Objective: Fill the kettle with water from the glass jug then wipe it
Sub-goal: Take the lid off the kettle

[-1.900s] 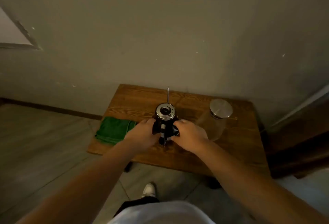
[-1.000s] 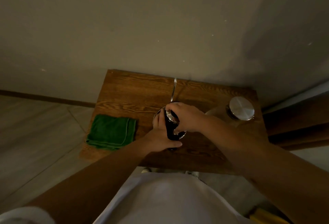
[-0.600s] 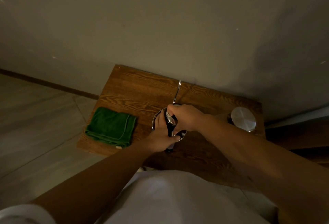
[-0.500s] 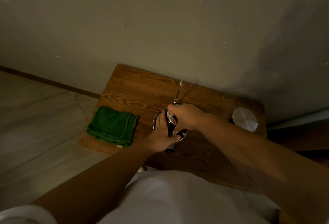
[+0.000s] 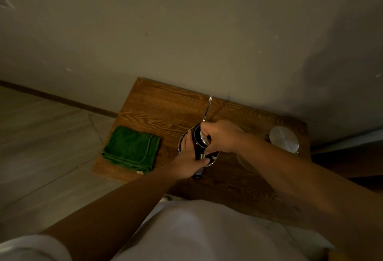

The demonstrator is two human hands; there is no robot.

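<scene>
A small steel kettle (image 5: 213,156) with a black handle and a thin gooseneck spout (image 5: 207,108) stands mid-table. My left hand (image 5: 187,164) is wrapped around the kettle's handle at its near side. My right hand (image 5: 222,136) grips the kettle's lid (image 5: 205,140), which is tilted up off the opening. The glass jug (image 5: 284,139), capped with a round metal lid, stands at the table's right end, partly behind my right forearm. A folded green cloth (image 5: 131,148) lies at the left end.
The small wooden table (image 5: 161,111) is pushed against a plain wall. Tiled floor lies to the left. Dark wooden furniture (image 5: 348,157) stands close on the right. My white shirt fills the bottom of the view.
I have leaned in over the table. My right hand went from the kettle's side onto the lid and tilted it up, while the left took the handle. In the last half second almost nothing moved.
</scene>
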